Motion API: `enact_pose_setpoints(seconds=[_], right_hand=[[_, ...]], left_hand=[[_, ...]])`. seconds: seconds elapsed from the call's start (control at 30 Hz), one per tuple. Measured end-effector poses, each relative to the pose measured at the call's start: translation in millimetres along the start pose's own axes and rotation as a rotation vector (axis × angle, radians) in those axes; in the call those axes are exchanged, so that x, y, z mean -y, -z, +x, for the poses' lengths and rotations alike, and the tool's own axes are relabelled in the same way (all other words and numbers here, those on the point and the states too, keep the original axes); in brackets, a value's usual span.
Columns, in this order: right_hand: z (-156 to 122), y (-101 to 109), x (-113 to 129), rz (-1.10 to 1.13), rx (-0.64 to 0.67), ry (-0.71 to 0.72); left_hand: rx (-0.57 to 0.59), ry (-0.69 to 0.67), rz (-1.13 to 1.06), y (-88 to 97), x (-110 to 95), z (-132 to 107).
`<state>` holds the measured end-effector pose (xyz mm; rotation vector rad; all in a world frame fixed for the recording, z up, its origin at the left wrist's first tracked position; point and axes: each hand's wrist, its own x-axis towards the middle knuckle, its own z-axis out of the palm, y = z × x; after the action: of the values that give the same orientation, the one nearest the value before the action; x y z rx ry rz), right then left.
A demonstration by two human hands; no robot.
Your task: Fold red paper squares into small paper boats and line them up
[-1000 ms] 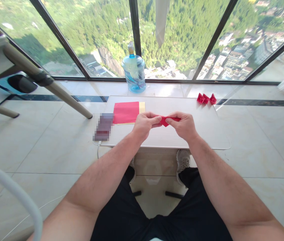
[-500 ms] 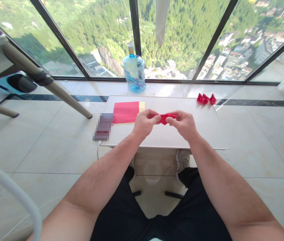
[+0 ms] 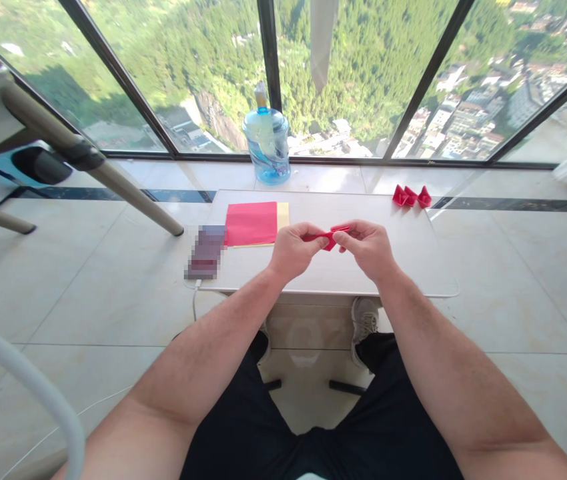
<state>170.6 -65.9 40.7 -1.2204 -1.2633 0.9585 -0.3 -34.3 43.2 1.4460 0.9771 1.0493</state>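
Observation:
A small folded piece of red paper (image 3: 330, 244) is held above the low white table (image 3: 313, 277). My left hand (image 3: 294, 250) pinches its left side, thumb in front. On its other side my right hand (image 3: 366, 245) grips it between thumb and fingers. The fingers cover much of the folds. Left of my hands, a stack of red sheets (image 3: 252, 223) lies flat, with a yellow sheet (image 3: 283, 212) showing beneath. Several folded red paper pieces (image 3: 404, 196) stand together at the table's far right corner.
A blurred-out phone (image 3: 207, 252) with a white cable (image 3: 195, 300) lies at the table's left edge. Behind the table a large blue water bottle (image 3: 267, 147) stands by the window. A tan metal leg (image 3: 133, 200) slants down at the left.
My left hand has moved slightly right and down, closer to my right hand. The red paper's left end now tilts, and less of the paper shows between my hands.

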Motion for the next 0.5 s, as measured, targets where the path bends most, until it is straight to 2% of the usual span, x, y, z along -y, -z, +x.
enact_pose_setpoints(seconds=[0.5], right_hand=[[1.9, 4.0, 3.9, 0.042, -0.043, -0.021]], left_hand=[[-0.006, 0.026, 0.012, -0.9, -0.9, 1.4]])
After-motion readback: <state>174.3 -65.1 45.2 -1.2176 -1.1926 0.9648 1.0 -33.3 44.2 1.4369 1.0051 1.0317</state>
